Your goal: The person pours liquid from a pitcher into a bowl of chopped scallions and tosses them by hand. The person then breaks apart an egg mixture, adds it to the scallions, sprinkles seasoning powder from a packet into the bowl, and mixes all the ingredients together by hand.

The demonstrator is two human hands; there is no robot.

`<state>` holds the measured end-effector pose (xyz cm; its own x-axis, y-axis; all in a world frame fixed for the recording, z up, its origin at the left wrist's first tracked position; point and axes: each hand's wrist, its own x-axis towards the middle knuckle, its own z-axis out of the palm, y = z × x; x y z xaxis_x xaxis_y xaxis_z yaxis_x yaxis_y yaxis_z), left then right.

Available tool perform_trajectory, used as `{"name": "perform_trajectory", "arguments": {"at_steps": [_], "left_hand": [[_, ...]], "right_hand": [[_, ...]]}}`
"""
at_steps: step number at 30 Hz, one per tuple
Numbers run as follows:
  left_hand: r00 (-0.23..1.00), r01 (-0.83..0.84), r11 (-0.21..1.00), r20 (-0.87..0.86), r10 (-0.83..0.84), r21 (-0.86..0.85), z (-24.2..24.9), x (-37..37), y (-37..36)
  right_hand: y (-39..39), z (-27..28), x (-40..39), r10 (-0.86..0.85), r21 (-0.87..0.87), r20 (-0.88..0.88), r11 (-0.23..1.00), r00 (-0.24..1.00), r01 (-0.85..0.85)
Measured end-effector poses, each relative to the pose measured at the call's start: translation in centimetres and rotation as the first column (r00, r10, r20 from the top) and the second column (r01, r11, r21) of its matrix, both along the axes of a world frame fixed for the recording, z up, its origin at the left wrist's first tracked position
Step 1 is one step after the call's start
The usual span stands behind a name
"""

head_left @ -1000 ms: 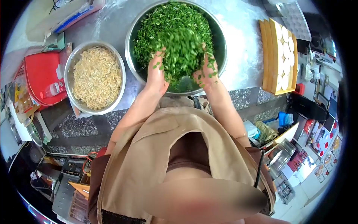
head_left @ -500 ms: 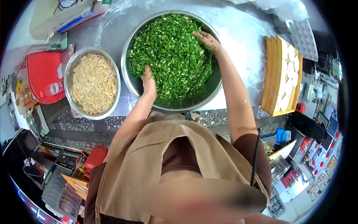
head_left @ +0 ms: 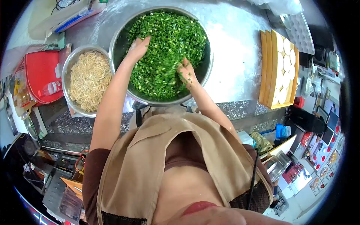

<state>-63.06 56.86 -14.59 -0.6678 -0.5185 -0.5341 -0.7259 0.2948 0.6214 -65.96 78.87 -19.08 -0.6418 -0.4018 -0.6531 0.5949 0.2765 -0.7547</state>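
Observation:
A large steel bowl [head_left: 208, 67] is heaped with finely chopped green leaves [head_left: 165, 41], probably chives or scallions. At the bowl's upper left, my left hand [head_left: 138, 49] lies against the heap, thumb and fingers apart, some fingertips hidden in the greens. My right hand [head_left: 186, 74] is at the lower right of the heap, thumb raised and fingers loosely spread, with green bits stuck to its skin. Beside it, a patch of greens is blurred by motion. Left of this bowl stands a smaller metal bowl [head_left: 67, 80] full of pale, thin shreds [head_left: 90, 80].
Wooden trays [head_left: 267, 69] stand at the right of the metal table [head_left: 232, 48], with round white dough pieces [head_left: 287, 60] in the nearest one. A red container [head_left: 33, 77] and a plastic bottle [head_left: 50, 88] are at the left. An egg tray [head_left: 302, 33] lies at the far right.
My left hand has moved up along the bowl's left side. My right hand has come down from the upper right to the lower right. The greens have shifted, and the large bowl appears further left.

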Motion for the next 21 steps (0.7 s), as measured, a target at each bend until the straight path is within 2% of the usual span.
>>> {"name": "perform_trajectory", "arguments": {"at_steps": [1,2,4,5,6,7,8,9,10,11,12,13,14,16,17,18,20,21], "left_hand": [[0.997,0.054,0.998,0.059,-0.053,-0.031,1.5,0.4,0.5],[0.997,0.063,0.997,0.057,-0.061,-0.033,3.1,1.3,1.0],[0.978,0.115,0.979,-0.189,-0.082,0.170,5.8,3.7,2.3],[0.968,0.138,0.987,-0.221,-0.118,0.081,5.2,4.8,2.7],[0.956,0.156,0.988,-0.249,-0.153,-0.010,4.7,6.0,3.1],[0.977,0.123,0.992,-0.173,-0.123,-0.012,6.5,6.8,4.1],[0.993,0.023,0.999,-0.114,-0.019,0.034,7.3,7.4,5.0],[0.980,-0.055,0.994,-0.184,0.072,0.098,6.3,8.1,5.3],[0.955,-0.128,0.978,-0.246,0.167,0.167,4.0,9.1,5.7],[0.886,-0.269,0.907,-0.286,0.365,0.324,1.0,9.9,5.9],[0.833,-0.212,0.768,-0.299,0.466,0.604,1.6,9.3,6.0],[0.842,-0.346,0.784,-0.198,0.502,0.515,1.8,8.2,5.9],[0.834,-0.470,0.783,-0.086,0.545,0.407,1.9,7.4,5.8],[0.806,-0.476,0.722,-0.079,0.586,0.501,-2.1,6.7,4.2],[0.790,-0.540,0.682,0.018,0.613,0.492,0.2,5.8,4.5],[0.787,-0.541,0.680,0.015,0.616,0.494,1.9,5.2,4.7],[0.854,-0.422,0.774,-0.081,0.514,0.472,3.9,5.1,5.2],[0.843,-0.341,0.795,-0.211,0.495,0.502,4.0,5.4,5.4]], "right_hand": [[-0.3,2.9,0.9,-0.010,0.007,0.007,1.000,1.000,0.010],[0.1,5.6,1.8,0.110,0.044,-0.397,0.994,0.911,-0.101],[0.6,7.0,0.3,0.389,0.239,-0.350,0.917,0.852,-0.320],[-0.2,13.1,-0.9,0.538,0.402,-0.299,0.820,0.788,-0.407],[-0.2,13.9,-1.5,0.535,0.478,-0.324,0.804,0.781,-0.352],[-0.1,13.5,-2.3,0.545,0.543,-0.382,0.786,0.746,-0.296],[-0.1,12.6,-3.4,0.556,0.601,-0.435,0.765,0.708,-0.232],[-0.4,11.4,-4.6,0.486,0.577,-0.478,0.802,0.732,-0.156],[-0.9,10.3,-6.2,0.569,0.687,-0.457,0.714,0.684,-0.135],[-1.5,8.6,-7.6,0.511,0.621,-0.428,0.765,0.745,-0.167],[-2.3,7.9,-8.6,0.453,0.548,-0.396,0.815,0.799,-0.190],[-2.9,7.3,-9.5,0.460,0.587,-0.226,0.768,0.859,-0.256],[-3.0,3.2,-10.2,0.383,0.510,-0.180,0.824,0.906,-0.247],[-3.3,6.0,-10.5,0.482,0.297,0.123,0.816,0.867,-0.496],[-3.9,5.5,-9.8,0.481,0.368,-0.039,0.822,0.876,-0.435],[-4.2,4.9,-8.2,0.479,0.429,-0.192,0.826,0.857,-0.365],[-4.4,7.9,-5.7,0.622,0.383,-0.279,0.771,0.731,-0.510],[-4.5,10.7,-5.2,0.698,0.400,-0.231,0.703,0.678,-0.588]]}}
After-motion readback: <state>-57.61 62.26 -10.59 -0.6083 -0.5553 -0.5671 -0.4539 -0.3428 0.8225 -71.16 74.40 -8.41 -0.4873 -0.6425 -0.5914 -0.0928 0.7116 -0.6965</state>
